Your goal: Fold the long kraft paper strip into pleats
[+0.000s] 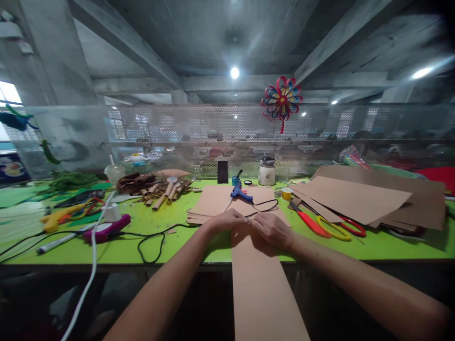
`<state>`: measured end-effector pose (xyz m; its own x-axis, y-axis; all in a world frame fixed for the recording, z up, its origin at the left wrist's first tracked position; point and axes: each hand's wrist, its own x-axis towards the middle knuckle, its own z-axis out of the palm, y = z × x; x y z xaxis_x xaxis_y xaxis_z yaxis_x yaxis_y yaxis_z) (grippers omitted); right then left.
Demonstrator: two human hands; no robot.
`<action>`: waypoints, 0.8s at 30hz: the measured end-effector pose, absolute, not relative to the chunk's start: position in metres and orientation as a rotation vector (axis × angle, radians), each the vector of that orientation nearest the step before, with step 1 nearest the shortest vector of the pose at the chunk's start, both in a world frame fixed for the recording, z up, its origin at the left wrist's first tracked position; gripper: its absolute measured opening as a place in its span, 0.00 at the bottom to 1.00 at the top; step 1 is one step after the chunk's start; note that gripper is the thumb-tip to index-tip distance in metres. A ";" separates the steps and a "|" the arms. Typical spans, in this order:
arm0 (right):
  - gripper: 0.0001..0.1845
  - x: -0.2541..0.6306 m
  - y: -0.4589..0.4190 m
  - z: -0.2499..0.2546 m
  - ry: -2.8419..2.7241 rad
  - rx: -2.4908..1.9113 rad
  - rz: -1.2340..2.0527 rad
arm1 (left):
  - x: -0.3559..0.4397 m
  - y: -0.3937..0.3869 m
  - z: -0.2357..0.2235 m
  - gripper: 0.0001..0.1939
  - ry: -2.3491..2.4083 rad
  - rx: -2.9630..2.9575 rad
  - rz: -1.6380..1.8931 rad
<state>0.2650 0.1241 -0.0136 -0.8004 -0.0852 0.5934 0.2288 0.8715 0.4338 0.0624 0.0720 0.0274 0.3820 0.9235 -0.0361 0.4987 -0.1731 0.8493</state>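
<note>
A long strip of brown kraft paper (265, 293) runs from the green table down over its front edge toward me. My left hand (227, 220) pinches the strip's far end, fingertips pressed together. Right beside it, my right hand (272, 229) has its fingers closed on the same end, and the two hands nearly touch. Just beyond them a stack of brown paper sheets (209, 199) lies on the table. On that stack rests a blue hot glue gun (241, 192), its black cord curling to the right.
Red-handled scissors (313, 223) and yellow-handled scissors (334, 229) lie right, near large brown sheets (355, 194). At left are a yellow glue gun (66, 215), a purple power strip (106, 229) and a white cable (94, 251). Behind stand a phone (222, 172) and a jug (266, 171).
</note>
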 end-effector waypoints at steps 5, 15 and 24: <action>0.12 0.263 0.117 -0.005 -2.411 -0.037 -0.718 | 0.063 0.070 0.026 0.21 1.100 1.642 0.718; 0.12 0.262 0.115 0.002 -2.470 -0.012 -0.788 | 0.062 0.071 0.020 0.19 1.037 1.473 0.779; 0.06 0.273 0.112 0.019 -2.518 -0.079 -0.786 | 0.066 0.067 0.025 0.18 1.069 1.413 0.787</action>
